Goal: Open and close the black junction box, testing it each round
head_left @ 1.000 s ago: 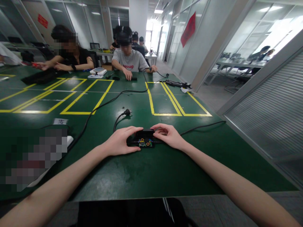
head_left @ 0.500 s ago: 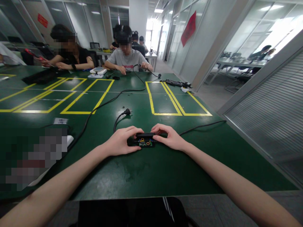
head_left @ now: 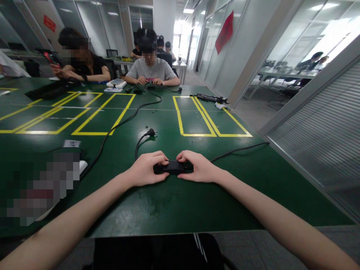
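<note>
A small black power adapter box (head_left: 173, 167) lies on the green table in front of me, its dark cover over the top so that no circuit board shows. My left hand (head_left: 147, 167) grips its left end between thumb and fingers. On the opposite end, my right hand (head_left: 201, 167) holds it the same way. A black cord (head_left: 239, 152) runs off to the right from behind my right hand. Behind my left hand another cord curls up to a black two-pin plug (head_left: 152, 132).
Yellow tape rectangles (head_left: 197, 135) mark the green table (head_left: 135, 210). A long black cable (head_left: 104, 139) crosses the left side, near a blurred-out white-edged object (head_left: 83, 167). A folded black tripod-like item (head_left: 210, 98) lies far right. Two people sit opposite, one handling a cable.
The cover has come down over the adapter's open casing, hiding the circuit board. My right fingers now straddle its end. Across the table, the co-worker's hands have lowered with the cable.
</note>
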### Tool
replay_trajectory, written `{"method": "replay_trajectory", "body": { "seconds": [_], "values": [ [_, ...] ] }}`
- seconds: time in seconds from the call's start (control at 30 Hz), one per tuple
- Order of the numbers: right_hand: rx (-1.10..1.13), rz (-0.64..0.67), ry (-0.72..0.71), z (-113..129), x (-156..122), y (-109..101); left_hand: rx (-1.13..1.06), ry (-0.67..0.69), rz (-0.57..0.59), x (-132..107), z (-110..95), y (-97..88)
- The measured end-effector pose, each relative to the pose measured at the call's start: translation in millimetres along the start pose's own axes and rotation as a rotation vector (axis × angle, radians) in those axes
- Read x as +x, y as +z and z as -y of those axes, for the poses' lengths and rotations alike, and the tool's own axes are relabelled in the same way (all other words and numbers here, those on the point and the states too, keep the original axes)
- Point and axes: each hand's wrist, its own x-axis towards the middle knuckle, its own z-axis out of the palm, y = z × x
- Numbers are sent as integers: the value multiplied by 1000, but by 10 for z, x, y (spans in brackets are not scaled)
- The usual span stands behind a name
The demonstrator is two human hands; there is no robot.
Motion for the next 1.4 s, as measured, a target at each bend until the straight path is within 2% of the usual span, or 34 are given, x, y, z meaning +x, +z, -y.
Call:
{"method": "replay_trajectory", "body": {
  "seconds": [0.13,0.4,0.57,0.9,1.07,1.27,1.4],
  "values": [
    [-191,-7,29,33,37,77,31,-45,8,25,-10,32],
    [-420,-35,-59,42,55,68,236,-75,40,39,37,74],
    [-537,-9,-112,0,78,80,291,-33,51,57,48,61],
    [-546,17,-133,-21,59,67,329,63,68,49,16,43],
    [-526,7,-127,2,41,54,312,65,52,57,-9,60],
    [-477,87,-52,58,65,37,317,98,127,67,-46,53],
    [-496,119,-69,65,74,44,322,117,105,63,-42,45]
  ]
}}
